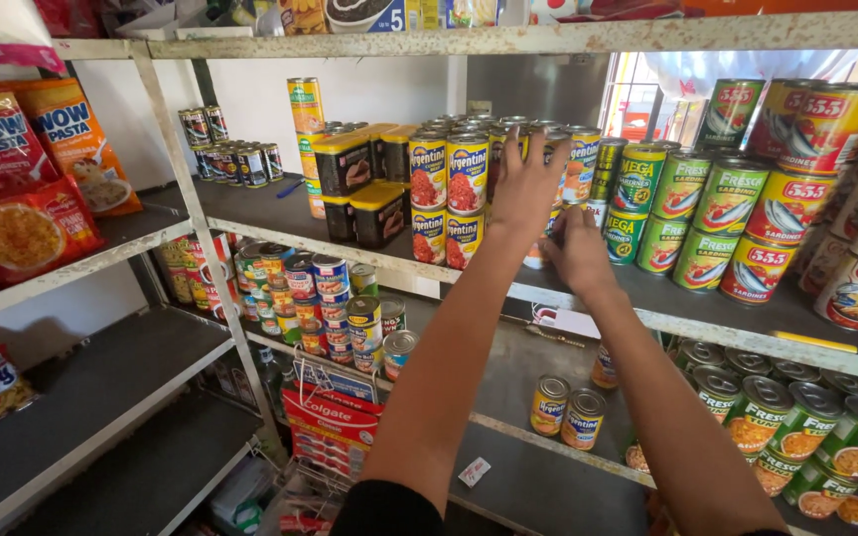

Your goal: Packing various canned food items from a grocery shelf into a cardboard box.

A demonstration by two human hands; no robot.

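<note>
**Both hands up in the canned goods shelf**

So both arms are stretched out to the middle shelf (280,233) of a metal rack. The left hand (528,189) is raised flat with its fingers (520,149) spread wide, fingertips resting on the tops of the stacked red-and-yellow cans (469,174). The palm faces away, so I can't tell if it's actually gripping anything, but it looks like it's just touching the can tops.

The right hand (580,248) sits lower, just beside the left one, its fingers curled around a can (576,210) at the front of the shelf. Most of that can is hidden behind the hand, so the label isn't readable from here, but it sits right between the red-and-yellow stack and the green sardine cans (662,208).

Other stuff around: yellow-lidded dark tubs (379,213) further left on the same shelf, and big red-and-yellow sardine cans (791,203) off to the right. On the shelf below there's a pair of small cans (568,407) standing alone, plus a cluster of blue-labelled cans (325,298) to the left. Orange pasta packets (71,139) lean on the far-left rack, and a red toothpaste box (335,422) hangs down near the bottom.
</note>
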